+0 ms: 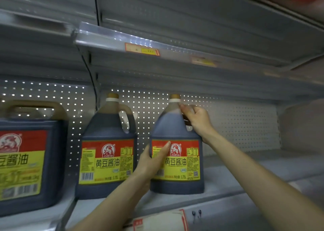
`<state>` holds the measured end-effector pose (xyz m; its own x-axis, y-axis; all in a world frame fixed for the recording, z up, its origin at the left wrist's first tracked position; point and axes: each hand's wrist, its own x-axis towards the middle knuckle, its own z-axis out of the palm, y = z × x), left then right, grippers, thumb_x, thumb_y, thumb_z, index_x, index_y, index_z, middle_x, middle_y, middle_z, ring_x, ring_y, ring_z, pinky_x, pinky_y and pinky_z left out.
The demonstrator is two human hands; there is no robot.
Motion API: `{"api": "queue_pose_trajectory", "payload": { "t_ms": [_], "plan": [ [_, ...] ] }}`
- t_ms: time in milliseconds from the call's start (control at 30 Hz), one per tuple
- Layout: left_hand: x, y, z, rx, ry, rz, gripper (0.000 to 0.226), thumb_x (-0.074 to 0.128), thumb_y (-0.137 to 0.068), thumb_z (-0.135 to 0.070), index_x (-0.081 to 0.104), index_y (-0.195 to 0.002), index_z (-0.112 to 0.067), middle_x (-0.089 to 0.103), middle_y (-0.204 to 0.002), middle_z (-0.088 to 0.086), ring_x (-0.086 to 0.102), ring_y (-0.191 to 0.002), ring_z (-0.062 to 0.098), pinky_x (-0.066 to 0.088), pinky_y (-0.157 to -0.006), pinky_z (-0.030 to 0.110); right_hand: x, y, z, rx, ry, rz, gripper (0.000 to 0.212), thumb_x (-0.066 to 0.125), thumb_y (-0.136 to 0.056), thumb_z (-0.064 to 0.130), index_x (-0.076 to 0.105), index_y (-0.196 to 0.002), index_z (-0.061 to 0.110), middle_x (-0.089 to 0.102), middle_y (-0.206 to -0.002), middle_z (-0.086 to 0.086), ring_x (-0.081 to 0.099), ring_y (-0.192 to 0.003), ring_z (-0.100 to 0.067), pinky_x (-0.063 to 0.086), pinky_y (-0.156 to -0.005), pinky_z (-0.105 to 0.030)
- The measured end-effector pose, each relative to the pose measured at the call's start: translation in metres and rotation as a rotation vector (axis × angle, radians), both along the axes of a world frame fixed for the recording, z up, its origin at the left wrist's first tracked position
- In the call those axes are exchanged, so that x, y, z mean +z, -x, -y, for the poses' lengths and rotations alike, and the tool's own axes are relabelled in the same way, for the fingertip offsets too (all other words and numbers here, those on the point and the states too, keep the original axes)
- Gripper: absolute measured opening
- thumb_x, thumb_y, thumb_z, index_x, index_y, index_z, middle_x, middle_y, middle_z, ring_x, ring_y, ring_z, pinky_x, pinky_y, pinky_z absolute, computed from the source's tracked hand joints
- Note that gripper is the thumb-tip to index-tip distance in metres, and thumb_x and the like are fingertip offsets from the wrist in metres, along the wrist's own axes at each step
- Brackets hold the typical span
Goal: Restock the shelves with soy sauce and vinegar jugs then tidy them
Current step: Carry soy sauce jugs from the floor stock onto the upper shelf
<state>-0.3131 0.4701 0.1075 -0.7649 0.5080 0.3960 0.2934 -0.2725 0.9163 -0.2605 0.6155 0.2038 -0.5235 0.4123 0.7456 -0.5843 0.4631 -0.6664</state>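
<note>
Far left: big soy sauce jug (26, 160), partly cut off by the frame edge, red-and-yellow label facing out, standing on the neighbouring shelf bay. Next, middle jug (107, 152), smaller, upright, label forward, handle to its right, brown cap on. Both untouched.

Left hand (154, 160) is on the right jug (177, 160): thumb laid up across the label's left part, palm against the jug's left side; the other fingers go round behind, hidden. The right jug is upright, label forward, base on the shelf (263, 174), just beside the middle jug with a narrow gap between them.

Right hand (194, 118) has its fingers curled round that jug's handle, just below the neck.

Behind: perforated back panel (236, 122). Above: upper shelf edge with a price tag (142, 49). Far right on the shelf: a pale blurred object (301, 125), can't tell what it is.
</note>
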Motion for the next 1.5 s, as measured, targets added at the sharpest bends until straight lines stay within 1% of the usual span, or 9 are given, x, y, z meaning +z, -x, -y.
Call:
{"api": "queue_pose_trajectory", "payload": {
  "t_ms": [133, 267, 367, 700, 900, 1000, 1067, 1300, 1500],
  "plan": [
    [-0.001, 0.011, -0.009, 0.059, 0.02, -0.037, 0.051, 0.06, -0.087, -0.044, 0.043, -0.132, -0.025, 0.064, -0.114, -0.004, 0.061, -0.097, 0.01, 0.044, -0.065, 0.023, -0.004, 0.017, -0.011, 0.015, 0.005, -0.017, 0.024, 0.062, -0.089, 0.028, 0.064, -0.089, 0.004, 0.069, -0.084, -0.006, 0.068, -0.078, -0.015, 0.054, -0.066, -0.021],
    [-0.003, 0.015, -0.014, 0.098, 0.072, -0.05, 0.073, 0.056, -0.088, -0.05, 0.022, -0.146, -0.024, 0.054, -0.132, -0.001, 0.054, -0.117, 0.019, 0.045, -0.087, 0.033, -0.003, 0.026, -0.017, 0.042, 0.003, -0.04, 0.023, 0.064, -0.088, 0.027, 0.064, -0.083, 0.005, 0.069, -0.079, -0.004, 0.067, -0.072, -0.011, 0.053, -0.064, -0.023],
    [0.001, 0.016, -0.016, 0.124, 0.106, -0.055, 0.072, 0.054, -0.09, -0.047, 0.019, -0.147, -0.022, 0.053, -0.132, 0.001, 0.053, -0.119, 0.021, 0.043, -0.083, 0.031, -0.003, 0.029, -0.02, 0.052, -0.008, -0.057, 0.026, 0.063, -0.089, 0.024, 0.062, -0.086, -0.001, 0.067, -0.079, -0.007, 0.067, -0.068, -0.008, 0.051, -0.059, -0.02],
    [0.004, -0.002, -0.013, 0.307, 0.235, -0.231, 0.078, 0.046, -0.093, -0.047, 0.006, -0.15, -0.012, 0.027, -0.153, 0.011, 0.033, -0.138, 0.03, 0.031, -0.111, 0.052, -0.01, 0.015, -0.008, -0.02, -0.111, 0.117, 0.023, 0.047, -0.097, 0.032, 0.052, -0.105, 0.011, 0.063, -0.09, -0.002, 0.062, -0.079, -0.016, 0.052, -0.064, -0.023],
    [0.005, -0.035, -0.009, 0.6, 0.415, -0.746, 0.076, 0.029, -0.099, -0.049, -0.017, -0.15, -0.015, -0.013, -0.16, 0.009, -0.003, -0.148, 0.024, 0.008, -0.117, 0.043, -0.043, -0.027, -0.023, -0.259, -0.425, 0.415, 0.067, 0.027, -0.09, 0.066, 0.037, -0.131, 0.014, 0.056, -0.124, -0.006, 0.055, -0.11, -0.022, 0.043, -0.092, -0.038],
    [0.014, -0.047, -0.019, 0.674, 0.421, -1.037, 0.071, 0.015, -0.096, -0.06, -0.021, -0.147, -0.026, -0.017, -0.159, 0.005, -0.011, -0.147, 0.021, -0.001, -0.117, 0.04, -0.06, -0.06, -0.046, -0.553, -0.618, 0.52, 0.078, 0.019, -0.082, 0.076, 0.024, -0.145, 0.03, 0.028, -0.154, -0.001, 0.024, -0.142, -0.026, 0.015, -0.112, -0.061],
    [0.022, -0.055, -0.031, 0.659, 0.459, -1.153, 0.067, 0.012, -0.097, -0.059, -0.02, -0.146, -0.029, -0.017, -0.159, 0.004, -0.014, -0.147, 0.021, -0.005, -0.117, 0.041, -0.066, -0.088, -0.063, -0.754, -0.728, 0.578, 0.072, 0.019, -0.087, 0.07, 0.015, -0.149, 0.033, 0.011, -0.159, 0.005, 0.006, -0.146, -0.023, -0.001, -0.112, -0.061],
    [0.022, -0.088, -0.097, 0.602, 0.493, -1.481, 0.065, 0.011, -0.098, -0.056, -0.014, -0.15, -0.025, -0.007, -0.161, 0.005, -0.006, -0.148, 0.026, -0.006, -0.116, 0.047, -0.084, -0.208, -0.111, -1.302, -0.893, 0.808, 0.078, 0.004, -0.084, 0.076, 0.001, -0.15, 0.035, -0.003, -0.159, 0.005, -0.006, -0.146, -0.02, -0.011, -0.109, -0.062],
    [0.004, -0.109, -0.148, 0.506, 0.358, -1.651, 0.063, 0.016, -0.096, -0.054, 0.013, -0.149, -0.019, 0.029, -0.154, 0.012, 0.031, -0.14, 0.034, 0.013, -0.113, 0.054, -0.1, -0.316, -0.123, -1.621, -0.861, 0.946, 0.094, -0.019, -0.067, 0.078, -0.003, -0.149, 0.036, -0.006, -0.16, 0.002, -0.003, -0.146, -0.024, -0.004, -0.106, -0.067]
  ]
}}
